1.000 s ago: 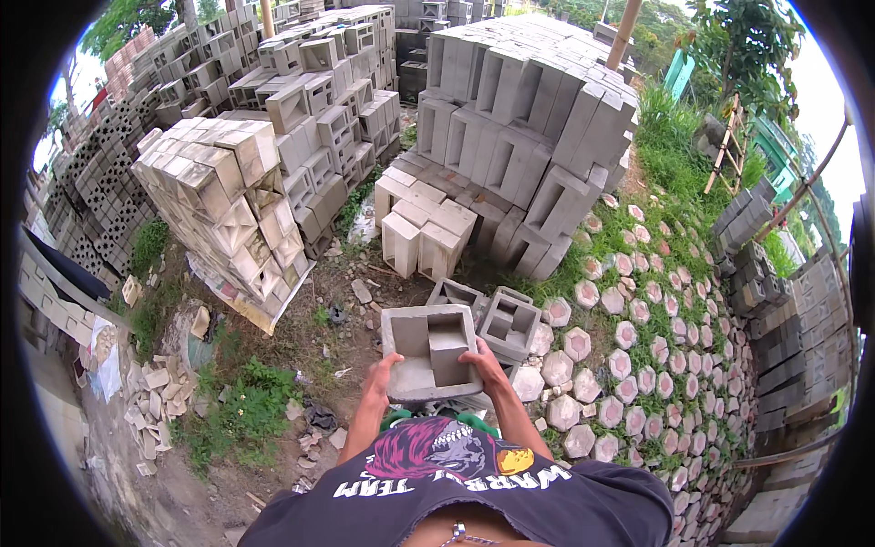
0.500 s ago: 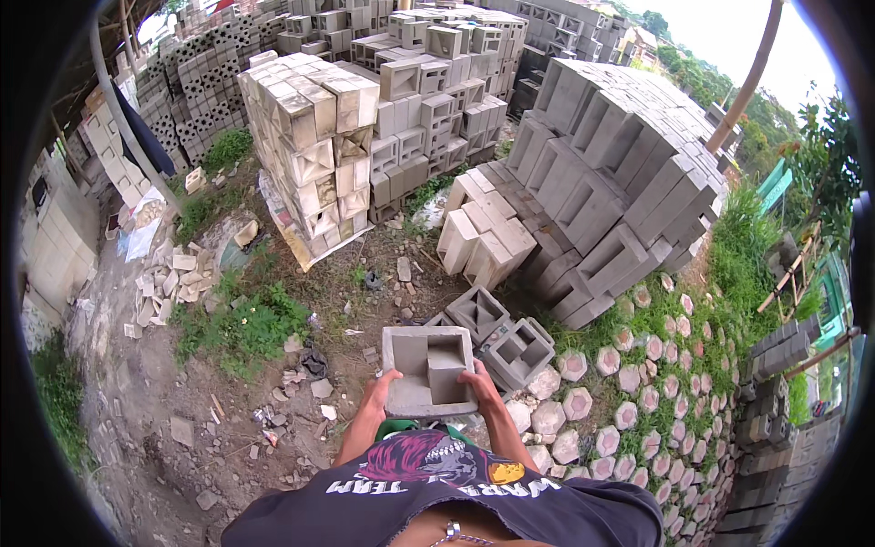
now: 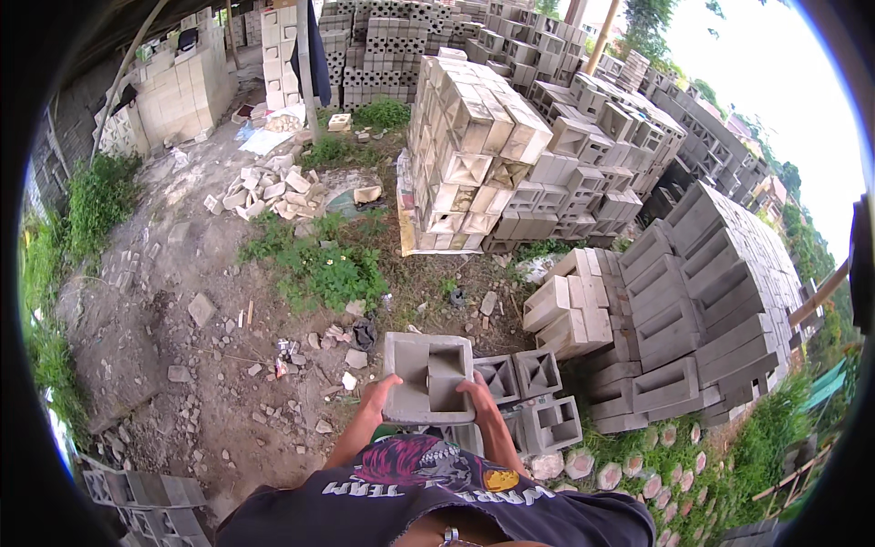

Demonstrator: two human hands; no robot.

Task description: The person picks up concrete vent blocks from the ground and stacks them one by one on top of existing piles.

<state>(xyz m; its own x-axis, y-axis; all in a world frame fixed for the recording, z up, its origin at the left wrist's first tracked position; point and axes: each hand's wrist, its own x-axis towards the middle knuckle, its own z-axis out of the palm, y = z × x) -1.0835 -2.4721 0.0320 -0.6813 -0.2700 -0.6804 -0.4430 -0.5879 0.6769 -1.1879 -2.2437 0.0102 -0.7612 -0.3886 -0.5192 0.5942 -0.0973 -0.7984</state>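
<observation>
A grey hollow concrete block (image 3: pixel 410 369) is held in front of my body, its open side with two recesses facing up toward me. My left hand (image 3: pixel 376 397) grips its left side and my right hand (image 3: pixel 476 396) grips its right side. Both thumbs show at the side edges; the other fingers are mostly hidden. Just beyond and right of my right hand, several similar grey blocks lie on the ground, among them a tilted one with a pointed recess (image 3: pixel 538 373) and a two-celled one (image 3: pixel 554 423).
A tall pale block stack (image 3: pixel 465 155) stands ahead, with a large grey stack (image 3: pixel 679 319) on the right. Broken block pieces (image 3: pixel 273 187) and a weedy patch (image 3: pixel 333 273) lie left of the pale stack. Hexagonal pavers (image 3: pixel 609 476) sit in grass at lower right. More blocks (image 3: pixel 150 506) stand lower left.
My view has turned left, so the stacks and ground blocks now appear farther right. The held block stays between both hands in front of me, and blocks at lower left have come into view.
</observation>
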